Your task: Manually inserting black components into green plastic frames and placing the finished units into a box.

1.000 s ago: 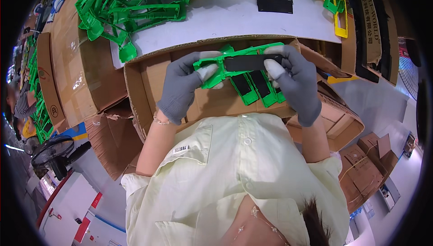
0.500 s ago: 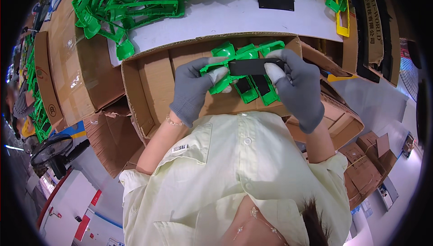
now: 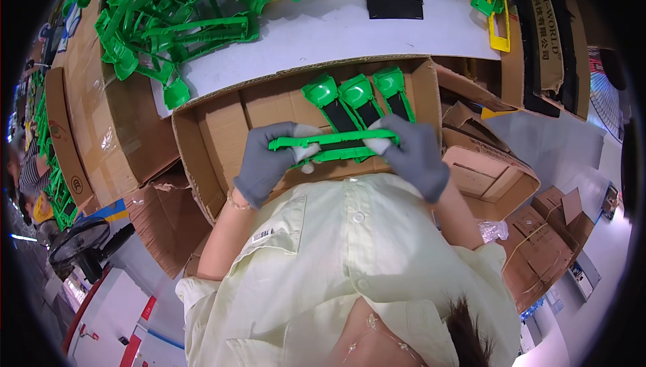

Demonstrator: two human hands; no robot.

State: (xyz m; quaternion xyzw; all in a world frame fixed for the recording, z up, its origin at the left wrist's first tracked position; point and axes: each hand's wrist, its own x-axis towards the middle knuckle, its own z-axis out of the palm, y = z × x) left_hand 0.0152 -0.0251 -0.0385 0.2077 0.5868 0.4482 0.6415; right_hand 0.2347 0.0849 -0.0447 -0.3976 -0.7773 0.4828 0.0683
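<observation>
Two gloved hands grasp one long green plastic part (image 3: 334,142) between them, held level just over the open cardboard box (image 3: 202,131). The left hand (image 3: 269,163) has its fingers (image 3: 306,152) clenched on the left end of the part, white fingertips pressed against its lower rail; the right hand (image 3: 415,153) has its fingers wrapped over the right end. Both gloves are grey. Directly behind the held part, inside the box, three green and black assembled pieces (image 3: 356,101) lie side by side, their rounded green heads pointing toward the far wall of the box. Beyond the box runs a white worktop (image 3: 323,30). On its left sits a tangled heap of green plastic frames (image 3: 168,10), one rounded end hanging over the worktop's near edge. A flat black rectangular piece (image 3: 394,3) lies alone on the worktop farther back, and a few yellow plastic parts (image 3: 498,30) show at the right. More cardboard cartons (image 3: 531,246) stand on the floor at the person's right.
</observation>
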